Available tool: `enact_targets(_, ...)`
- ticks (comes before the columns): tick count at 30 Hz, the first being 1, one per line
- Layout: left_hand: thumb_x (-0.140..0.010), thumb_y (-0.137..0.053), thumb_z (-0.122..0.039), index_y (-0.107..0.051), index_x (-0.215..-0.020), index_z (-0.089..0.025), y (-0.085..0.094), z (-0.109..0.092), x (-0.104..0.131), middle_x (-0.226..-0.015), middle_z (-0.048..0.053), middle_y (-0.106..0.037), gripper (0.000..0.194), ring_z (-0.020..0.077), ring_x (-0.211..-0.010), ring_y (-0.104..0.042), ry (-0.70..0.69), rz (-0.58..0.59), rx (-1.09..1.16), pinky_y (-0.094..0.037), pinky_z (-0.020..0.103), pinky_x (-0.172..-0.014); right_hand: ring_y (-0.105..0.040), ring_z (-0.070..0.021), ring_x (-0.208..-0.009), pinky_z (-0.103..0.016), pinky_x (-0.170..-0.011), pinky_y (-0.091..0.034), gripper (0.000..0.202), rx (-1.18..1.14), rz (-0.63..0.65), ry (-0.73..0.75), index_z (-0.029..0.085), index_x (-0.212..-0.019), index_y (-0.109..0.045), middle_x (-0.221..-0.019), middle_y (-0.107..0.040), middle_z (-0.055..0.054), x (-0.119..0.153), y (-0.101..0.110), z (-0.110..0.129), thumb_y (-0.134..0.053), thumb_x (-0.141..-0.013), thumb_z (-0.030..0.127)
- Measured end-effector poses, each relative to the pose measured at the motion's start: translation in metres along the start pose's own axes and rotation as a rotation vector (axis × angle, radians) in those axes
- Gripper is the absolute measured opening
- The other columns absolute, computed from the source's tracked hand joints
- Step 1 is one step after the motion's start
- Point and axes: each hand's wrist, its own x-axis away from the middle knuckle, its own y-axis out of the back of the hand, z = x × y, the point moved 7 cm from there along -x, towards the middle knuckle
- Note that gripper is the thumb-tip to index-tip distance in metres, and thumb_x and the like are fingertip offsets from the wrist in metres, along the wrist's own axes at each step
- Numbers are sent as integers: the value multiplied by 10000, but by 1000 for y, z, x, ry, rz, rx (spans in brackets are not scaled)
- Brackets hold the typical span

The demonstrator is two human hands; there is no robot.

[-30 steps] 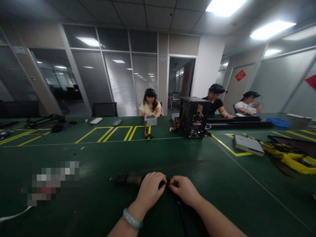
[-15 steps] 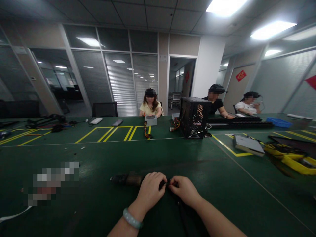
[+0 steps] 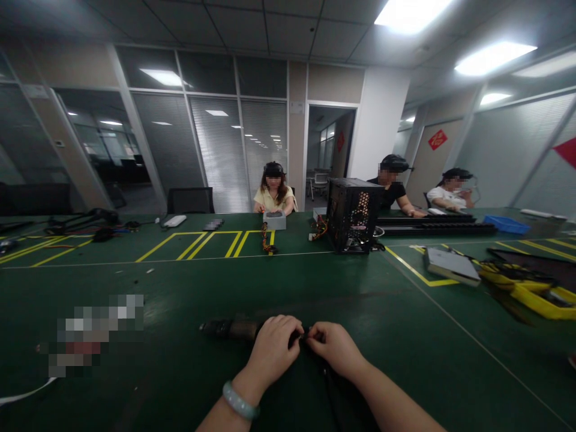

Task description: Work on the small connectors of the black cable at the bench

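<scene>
My left hand, with a pale green bangle on its wrist, is closed over a dark cylindrical object that lies on the green table and sticks out to the left. My right hand meets it fingertip to fingertip, pinching a small dark part at the object's right end. A black cable runs from there toward me, under my right forearm. What sits between the fingers is too dark to make out.
A black open computer case stands mid-table, a grey box and wire bundle beyond. Three people sit at the far edge. A grey drive and yellow tray lie right. A blurred patch lies left.
Nothing has visibly moved; both hands stay together on the dark object. The view has dipped very slightly.
</scene>
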Motion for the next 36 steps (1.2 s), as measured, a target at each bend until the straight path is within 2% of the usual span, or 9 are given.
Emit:
enact_targets(10,-801,-565,-166,-604,-941,-250,0,0,0,-1032,-2,-634,168,202,-995,-544,17,18,-3,-366,346,-904,-599,-128,-669,-195,-597,-372,93,6,-2,-8,217,-789,-696,-750,-686,22,1,-1,-2,-614,-821,250)
enact_targets(21,-801,-519,-110,-616,-939,-251,1,-2,0,-1051,-2,-641,220,204,-1014,-547,-29,10,0,-365,354,-911,-614,-132,-705,-201,-624,-382,109,12,3,-2,221,-795,-707,-766,-692,23,3,3,5,-607,-832,243)
enact_targets(25,-819,-569,-167,-609,-1001,-258,1,-2,0,-1040,-4,-640,208,200,-998,-560,-1,16,-6,-378,339,-895,-612,-136,-691,-205,-616,-383,104,17,6,-6,210,-787,-701,-756,-691,15,2,3,6,-608,-826,234)
enact_targets(29,-828,-607,-215,-609,-946,-244,-3,3,-2,-1031,-6,-638,121,202,-996,-560,40,31,-14,-376,337,-894,-614,-137,-690,-205,-611,-385,105,15,18,-12,210,-807,-702,-773,-698,11,2,2,5,-603,-829,236)
enact_targets(36,-812,-595,-151,-616,-916,-249,-5,2,-2,-1040,-13,-644,144,199,-1010,-552,-14,10,-16,-363,333,-900,-608,-136,-694,-201,-618,-382,109,25,10,-8,212,-805,-708,-764,-697,15,1,2,4,-602,-821,234)
